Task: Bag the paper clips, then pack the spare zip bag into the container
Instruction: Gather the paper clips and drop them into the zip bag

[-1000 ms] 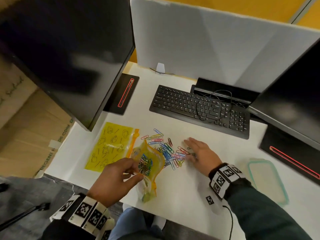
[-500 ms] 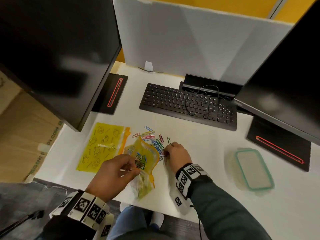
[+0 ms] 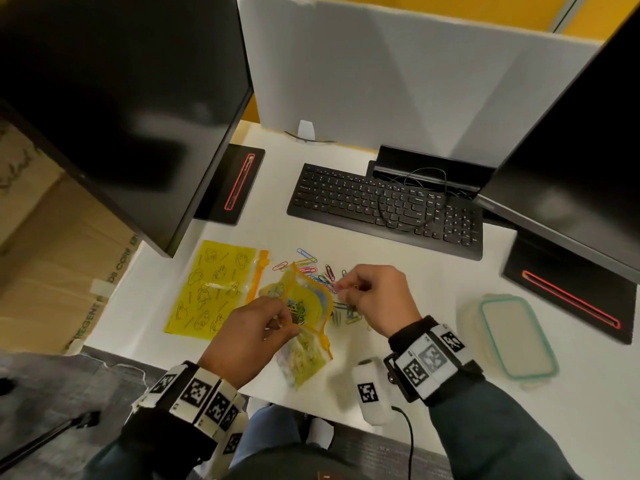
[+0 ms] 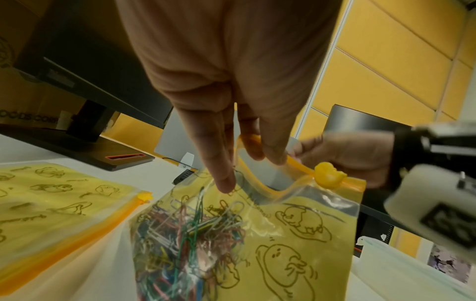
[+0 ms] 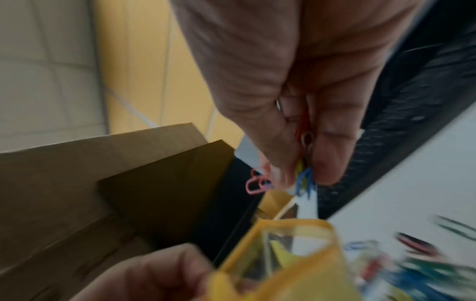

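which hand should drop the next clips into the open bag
The right hand. It already pinches a few paper clips just above the mouth of the open zip bag, while the left hand holds that bag's rim open.

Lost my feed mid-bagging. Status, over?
Left hand grips the open yellow zip bag by its rim. Right hand pinches coloured paper clips above the mouth. More loose clips on desk. Nothing blocking.
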`<state>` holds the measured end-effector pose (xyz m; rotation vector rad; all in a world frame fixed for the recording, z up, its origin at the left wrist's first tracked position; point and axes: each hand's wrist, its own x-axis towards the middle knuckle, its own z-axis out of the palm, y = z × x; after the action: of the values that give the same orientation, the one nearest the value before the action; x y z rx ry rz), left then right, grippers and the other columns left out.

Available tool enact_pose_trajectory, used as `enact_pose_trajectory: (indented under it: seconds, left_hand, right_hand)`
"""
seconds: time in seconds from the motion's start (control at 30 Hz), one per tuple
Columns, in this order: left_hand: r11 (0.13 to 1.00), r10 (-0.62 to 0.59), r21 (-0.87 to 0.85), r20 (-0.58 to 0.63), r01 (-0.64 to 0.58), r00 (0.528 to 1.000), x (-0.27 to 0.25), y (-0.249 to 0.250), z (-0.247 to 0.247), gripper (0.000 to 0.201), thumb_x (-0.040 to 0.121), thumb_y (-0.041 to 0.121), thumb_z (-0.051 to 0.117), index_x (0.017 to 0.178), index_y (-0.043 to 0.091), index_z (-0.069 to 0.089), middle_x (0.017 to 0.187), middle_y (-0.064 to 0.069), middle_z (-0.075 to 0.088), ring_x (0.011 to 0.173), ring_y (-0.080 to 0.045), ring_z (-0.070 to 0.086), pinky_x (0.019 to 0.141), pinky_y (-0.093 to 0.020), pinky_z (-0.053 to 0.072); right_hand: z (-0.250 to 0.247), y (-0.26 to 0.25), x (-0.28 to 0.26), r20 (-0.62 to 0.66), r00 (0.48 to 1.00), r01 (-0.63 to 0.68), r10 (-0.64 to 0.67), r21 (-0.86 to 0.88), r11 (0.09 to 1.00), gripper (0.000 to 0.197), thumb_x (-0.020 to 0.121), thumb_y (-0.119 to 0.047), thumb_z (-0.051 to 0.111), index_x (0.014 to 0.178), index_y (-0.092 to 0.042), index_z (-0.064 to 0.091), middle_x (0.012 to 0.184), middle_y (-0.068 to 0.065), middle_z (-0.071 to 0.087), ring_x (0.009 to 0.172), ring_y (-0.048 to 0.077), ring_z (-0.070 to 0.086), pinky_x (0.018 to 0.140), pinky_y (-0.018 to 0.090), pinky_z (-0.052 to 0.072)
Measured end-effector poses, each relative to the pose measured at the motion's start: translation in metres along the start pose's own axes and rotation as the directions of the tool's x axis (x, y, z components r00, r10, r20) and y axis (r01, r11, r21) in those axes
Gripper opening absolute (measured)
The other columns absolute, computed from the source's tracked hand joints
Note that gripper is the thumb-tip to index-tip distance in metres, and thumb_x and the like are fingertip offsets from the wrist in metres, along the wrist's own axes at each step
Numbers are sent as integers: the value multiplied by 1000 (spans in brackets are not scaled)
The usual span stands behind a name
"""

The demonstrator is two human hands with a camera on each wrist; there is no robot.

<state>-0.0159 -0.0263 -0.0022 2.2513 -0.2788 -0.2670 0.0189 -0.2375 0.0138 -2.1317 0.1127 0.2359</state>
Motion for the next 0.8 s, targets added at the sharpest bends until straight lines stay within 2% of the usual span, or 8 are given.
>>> enact_pose_trajectory:
  seconds: [0.1,0.2,0.3,0.4,0.47,0.53,0.67,0.8]
  left_hand:
    - [999,24,32,16,-25,1000,3,3,1,30,78,23,70,67,39,47,82,4,61,81,-11,56,70,-23,47]
    - [1000,16,20,19,-17,1000,3,4,2,26,78,21,70,70,36,51,81,4,61,79,-12,56,70,-24,47]
    - [1000,3,7,-3,-3,1000,1,2,1,14,77,22,71,74,24,58,80,4,61,79,-12,57,69,-22,48]
    - [999,-20,-29,-23,20,1000,-2,0,0,14,76,20,72,74,22,59,82,4,63,82,-12,58,69,-19,49]
    - [999,-23,-40,-24,22,999,-5,0,-2,15,76,20,73,73,24,58,82,4,63,81,-12,59,69,-19,49]
    - [999,-26,-37,-21,25,999,-6,-1,-4,15,76,21,72,72,24,58,83,4,63,81,-12,59,70,-20,49]
    - [998,-54,-25,-16,53,998,-9,-2,-8,14,76,25,72,73,27,58,88,5,65,81,-11,61,71,-25,50]
    - [993,-104,-66,-45,101,994,-16,-6,-12,18,75,21,73,77,30,57,94,6,66,82,-9,62,70,-20,51]
  right_hand:
    - [8,-28,2,173,979,136,-106,-172,976,12,75,1,68,83,-5,74,78,2,72,65,-4,58,57,3,38]
    - [19,-37,5,196,974,151,-112,-200,968,18,78,-11,70,96,-12,73,96,7,73,88,17,63,79,20,46]
    - [11,-22,7,47,998,54,-49,-100,993,16,80,-12,69,96,-14,72,90,5,72,79,14,61,72,17,45]
    - [-7,27,7,-89,988,-145,126,-258,955,13,77,-7,67,89,-12,68,83,7,68,81,22,63,70,20,41]
    - [-13,60,1,-98,952,-305,289,-349,886,15,75,-7,69,89,-11,64,85,7,65,88,27,63,70,21,38]
    - [-7,79,-5,-67,928,-363,367,-386,848,18,73,-10,72,89,-10,62,91,11,68,88,28,62,72,25,42]
    - [23,80,1,-42,964,-261,264,-366,893,7,79,-13,66,79,-12,59,89,13,69,80,26,59,73,27,45]
    - [42,63,21,9,992,-115,129,-398,910,7,83,-11,55,85,-10,62,94,17,67,90,32,62,69,27,41]
